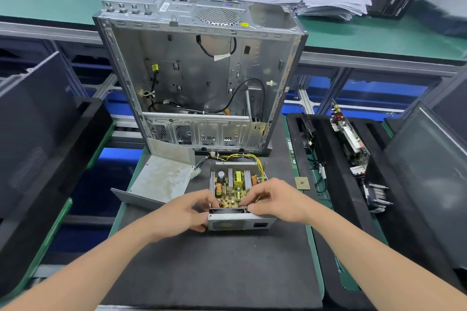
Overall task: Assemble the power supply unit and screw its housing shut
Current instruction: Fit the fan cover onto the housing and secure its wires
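Observation:
The open power supply unit (240,222) sits on the dark mat, its grey front wall with a vent grille facing me. Its yellow circuit board (233,185) with heat sinks and coils lies exposed inside. A bundle of yellow and black wires (242,158) leaves the back. My left hand (182,209) grips the unit's front left corner, thumb on the side wall. My right hand (274,199) pinches the top front edge, where a black fan (227,209) sits just inside. The grey U-shaped housing cover (161,179) lies upturned to the left.
An empty silver computer case (202,78) stands open behind the unit. A small square CPU chip (302,182) lies to the right on the mat. A black foam tray (336,159) on the right holds circuit boards and cables. Dark side panels lean at both sides.

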A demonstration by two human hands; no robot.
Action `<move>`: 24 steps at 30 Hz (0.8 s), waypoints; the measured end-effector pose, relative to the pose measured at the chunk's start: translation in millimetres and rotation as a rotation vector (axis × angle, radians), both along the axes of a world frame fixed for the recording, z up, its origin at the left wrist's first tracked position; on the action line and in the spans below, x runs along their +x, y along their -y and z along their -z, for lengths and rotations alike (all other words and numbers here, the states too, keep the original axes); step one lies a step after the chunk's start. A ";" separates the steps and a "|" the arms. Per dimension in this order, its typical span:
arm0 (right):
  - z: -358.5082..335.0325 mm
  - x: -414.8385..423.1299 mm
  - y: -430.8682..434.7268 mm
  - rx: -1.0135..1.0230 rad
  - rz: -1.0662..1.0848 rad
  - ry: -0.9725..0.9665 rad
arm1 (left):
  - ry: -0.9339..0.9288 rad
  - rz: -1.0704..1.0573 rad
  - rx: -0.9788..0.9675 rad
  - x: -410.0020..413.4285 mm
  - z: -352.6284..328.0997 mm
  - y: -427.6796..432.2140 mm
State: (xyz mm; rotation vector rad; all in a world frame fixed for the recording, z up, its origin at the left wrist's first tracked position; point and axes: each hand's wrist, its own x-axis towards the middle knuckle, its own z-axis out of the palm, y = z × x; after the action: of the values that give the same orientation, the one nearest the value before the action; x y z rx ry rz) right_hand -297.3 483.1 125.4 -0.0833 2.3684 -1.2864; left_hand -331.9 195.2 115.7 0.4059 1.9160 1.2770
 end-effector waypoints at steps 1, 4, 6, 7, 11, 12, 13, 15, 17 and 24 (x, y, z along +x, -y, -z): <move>-0.3 -0.1 0.4 0.005 0.008 -0.006 | -0.021 -0.001 -0.004 0.1 1.3 0.7; -0.3 0.9 3.7 0.000 0.026 -0.024 | -0.125 0.022 -0.056 -1.7 1.5 2.1; -0.5 0.9 5.4 0.018 0.039 -0.033 | -0.226 0.065 -0.110 -4.8 -0.9 1.6; -1.1 0.9 6.0 0.025 0.042 -0.036 | -0.300 0.100 -0.148 -7.1 -2.2 1.2; -3.5 2.1 10.0 0.017 0.029 -0.043 | -0.483 0.203 -0.258 -14.9 -10.3 -1.0; -4.4 2.0 10.7 0.016 0.029 -0.042 | -0.479 0.213 -0.265 -16.0 -12.2 -1.6; -5.2 1.6 10.6 0.015 0.027 -0.038 | -0.466 0.218 -0.259 -16.5 -13.6 -1.9; -7.2 1.3 9.0 0.018 -0.006 -0.027 | -0.440 0.215 -0.232 -16.6 -14.7 -2.6; -7.9 2.5 7.8 0.003 -0.047 -0.009 | -0.436 0.201 -0.219 -16.9 -13.0 -2.9; 0.0 3.6 8.4 0.028 -0.008 -0.036 | -0.469 0.162 -0.263 -14.8 -11.8 -7.8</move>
State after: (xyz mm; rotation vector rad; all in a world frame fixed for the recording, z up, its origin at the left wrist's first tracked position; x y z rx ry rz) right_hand -293.7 474.6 125.4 -0.1082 2.4126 -1.2582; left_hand -346.6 203.0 127.5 0.7560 2.3476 0.8569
